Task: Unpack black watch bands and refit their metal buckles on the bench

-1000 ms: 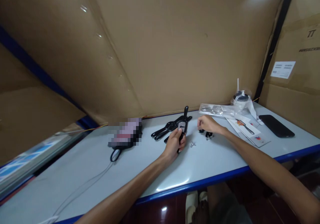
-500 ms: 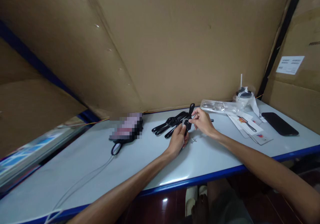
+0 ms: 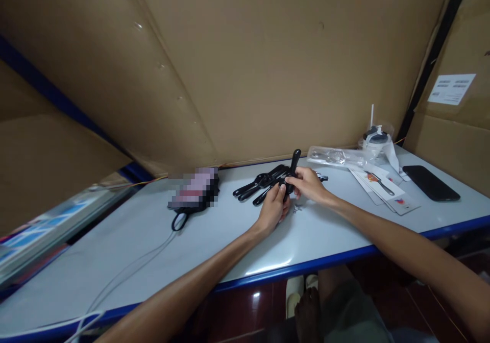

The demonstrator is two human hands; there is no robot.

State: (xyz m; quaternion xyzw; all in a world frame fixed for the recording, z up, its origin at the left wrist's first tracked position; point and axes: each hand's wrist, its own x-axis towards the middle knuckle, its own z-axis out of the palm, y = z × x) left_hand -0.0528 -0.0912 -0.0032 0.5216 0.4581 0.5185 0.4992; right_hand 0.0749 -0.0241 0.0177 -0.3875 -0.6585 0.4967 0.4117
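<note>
My left hand (image 3: 272,206) is closed around the lower part of a glossy black handle (image 3: 296,160), which stands upright above the table. Against the same piece, my right hand (image 3: 308,185) has its thumb and fingers closed, with the thumb close to the left thumb. Fingers hide most of the handle's middle and lower end. Just left of the hands lie several similar black handles (image 3: 250,189) in a loose heap. Small shiny metal pieces (image 3: 296,209) rest on the table below the right hand. Behind that hand a dark, shiny part (image 3: 322,177) sticks out.
Printed cards (image 3: 383,187), a clear plastic package (image 3: 335,155), a lidded cup with a straw (image 3: 375,141) and a black phone (image 3: 431,182) are on the right. A pixelated device (image 3: 193,190) with a strap and cable lies left. Cardboard walls (image 3: 268,77) surround the table.
My right hand has come down and inward, and its thumb now presses on the black handle near my left thumb. The left hand keeps its grip. The view has shifted slightly.
</note>
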